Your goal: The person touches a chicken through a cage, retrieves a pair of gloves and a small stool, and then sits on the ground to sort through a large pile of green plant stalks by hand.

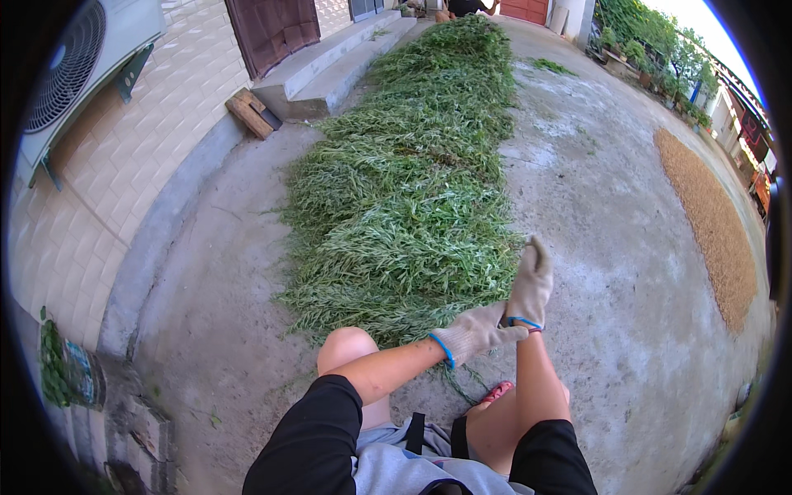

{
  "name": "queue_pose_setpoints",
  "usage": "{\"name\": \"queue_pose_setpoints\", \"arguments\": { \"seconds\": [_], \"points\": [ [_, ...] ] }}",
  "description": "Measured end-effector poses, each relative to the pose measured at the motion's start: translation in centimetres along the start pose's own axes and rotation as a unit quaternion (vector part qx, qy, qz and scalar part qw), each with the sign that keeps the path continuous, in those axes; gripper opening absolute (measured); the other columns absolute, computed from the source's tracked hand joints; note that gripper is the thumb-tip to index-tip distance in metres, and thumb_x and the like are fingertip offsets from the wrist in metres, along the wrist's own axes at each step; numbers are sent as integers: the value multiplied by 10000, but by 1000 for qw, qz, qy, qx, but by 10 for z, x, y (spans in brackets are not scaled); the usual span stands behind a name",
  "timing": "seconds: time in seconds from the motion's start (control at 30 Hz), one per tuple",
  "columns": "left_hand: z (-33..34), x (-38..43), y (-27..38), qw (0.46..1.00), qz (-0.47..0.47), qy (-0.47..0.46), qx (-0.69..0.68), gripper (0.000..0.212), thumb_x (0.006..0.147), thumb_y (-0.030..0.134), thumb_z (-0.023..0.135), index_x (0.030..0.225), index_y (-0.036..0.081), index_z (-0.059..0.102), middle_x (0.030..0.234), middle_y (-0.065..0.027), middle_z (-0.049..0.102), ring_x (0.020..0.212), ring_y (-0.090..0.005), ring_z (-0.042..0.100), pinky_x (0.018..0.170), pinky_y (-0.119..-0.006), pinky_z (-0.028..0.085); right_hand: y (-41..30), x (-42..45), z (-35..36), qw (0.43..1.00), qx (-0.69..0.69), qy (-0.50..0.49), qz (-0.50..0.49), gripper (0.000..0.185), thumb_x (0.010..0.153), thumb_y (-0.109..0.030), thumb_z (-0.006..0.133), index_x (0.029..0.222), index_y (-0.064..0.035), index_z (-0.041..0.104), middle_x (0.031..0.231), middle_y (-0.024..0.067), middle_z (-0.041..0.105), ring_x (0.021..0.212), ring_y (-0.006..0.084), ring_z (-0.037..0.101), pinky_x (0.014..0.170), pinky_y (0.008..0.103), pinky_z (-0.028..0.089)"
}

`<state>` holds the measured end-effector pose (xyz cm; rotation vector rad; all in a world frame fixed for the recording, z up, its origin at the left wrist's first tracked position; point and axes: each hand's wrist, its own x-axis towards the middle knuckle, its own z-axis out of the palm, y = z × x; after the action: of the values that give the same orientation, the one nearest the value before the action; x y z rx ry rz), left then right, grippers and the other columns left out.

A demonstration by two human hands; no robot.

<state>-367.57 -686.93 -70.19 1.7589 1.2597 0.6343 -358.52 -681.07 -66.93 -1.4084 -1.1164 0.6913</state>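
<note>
Both of my hands wear pale knitted work gloves with blue cuffs. My left hand (479, 332) reaches across to the right, its fingers around the cuff of the other glove at the wrist. My right hand (531, 281) points up and away from me, fingers together, with nothing visible in it; its palm side is partly hidden. Just beyond my knees lies a long, thick spread of cut green leafy plants (402, 241) on the concrete ground, its near right edge beside my right hand. A few loose stems lie near my red shoe (497, 391).
Left are concrete steps (322, 93), a wooden block (252, 113), a tiled wall (142, 161) with an air-conditioner unit (80, 74), and a potted plant (55, 365). Brown grain-like material (705, 229) lies spread at right. Another person (467, 7) is at the far end.
</note>
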Motion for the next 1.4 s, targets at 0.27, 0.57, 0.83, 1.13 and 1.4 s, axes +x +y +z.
{"name": "queue_pose_setpoints", "arguments": {
  "seconds": [0.27,0.57,0.83,1.13,1.4],
  "points": [
    [11,-3,-6,998,43,8,-48,437,889,461,449,803,65,612,560,-128,547,511,-258,549,507,-356,434,37,12,4,989,23,-144,4,271,891,-169,483,1115,-49,578,1029,107,634,928,193,606,839,293,455],
    [1,-33,11,968,207,-64,128,450,878,433,466,770,9,572,635,-191,562,631,-302,593,580,-384,473,40,-18,4,919,135,-365,-63,666,848,-251,574,1384,-50,236,1402,131,305,1315,242,247,1083,342,190],
    [-118,-40,-18,822,-16,297,-486,408,942,380,372,967,15,552,726,-80,593,644,-174,584,597,-302,499,50,5,-47,928,-30,-305,213,320,857,-268,563,1090,-50,585,844,51,638,580,123,560,559,271,482],
    [-135,-74,-61,822,-35,306,-479,373,935,345,411,1068,12,514,810,-95,589,709,-203,584,632,-328,495,245,-12,-34,752,-485,-439,80,544,699,-215,683,1205,-93,523,908,125,656,800,188,640,698,309,515],
    [-123,-85,-50,853,-129,286,-418,338,935,282,407,1086,-4,505,817,-106,602,705,-178,582,664,-309,490,386,-98,20,851,-306,-277,325,343,819,-205,556,1126,-53,561,1045,169,608,956,293,590,820,350,460]
  ]
}}
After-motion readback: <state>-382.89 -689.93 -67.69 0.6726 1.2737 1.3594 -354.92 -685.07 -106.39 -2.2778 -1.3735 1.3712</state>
